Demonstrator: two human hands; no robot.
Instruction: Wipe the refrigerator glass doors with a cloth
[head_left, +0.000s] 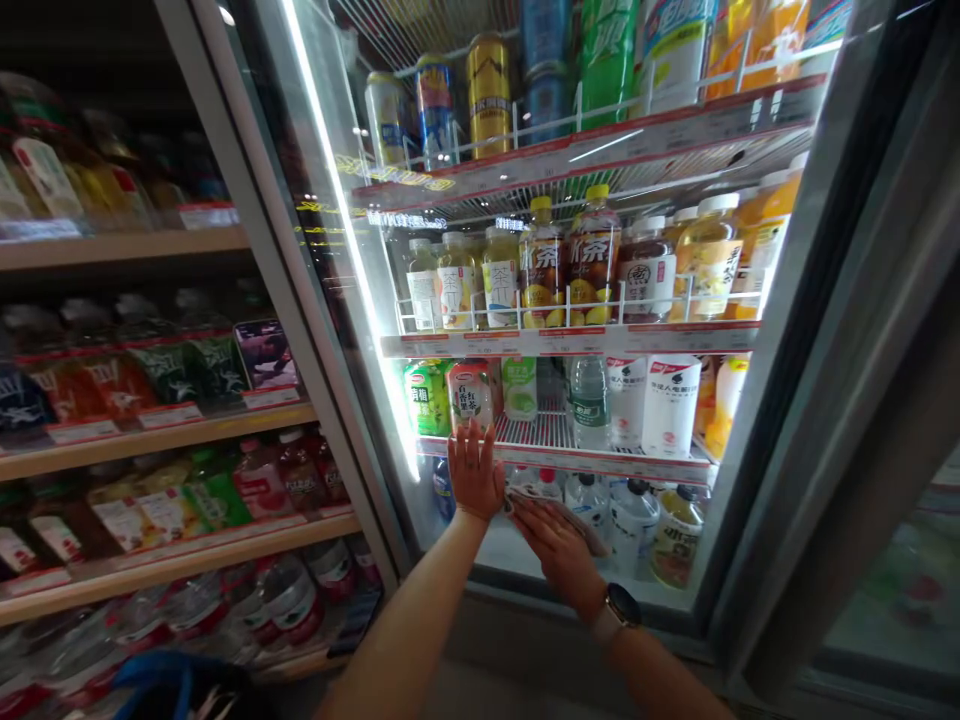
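Behind a lit fridge's glass door (pixel 480 545), rows of drinks stand on wire shelves. My left hand (pixel 477 478) lies with its fingers stretched out and apart, palm toward the glass, in front of a reddish passion fruit tea carton (pixel 471 390). Just right of it, my right hand (pixel 553 545) presses a folded, greyish cloth (pixel 594 533) against the door. The cloth shows past the edge of that hand, and the rest is hidden under the palm and fingers. A dark watch (pixel 622 606) is on my right wrist.
Open wooden shelves (pixel 172 425) with bottled drinks run along the left. A metal door frame (pixel 757 480) bounds the fridge on the right. Something blue and black (pixel 161 670) sits low at the left. Large wrapped bottles (pixel 277 595) stand on the bottom shelf.
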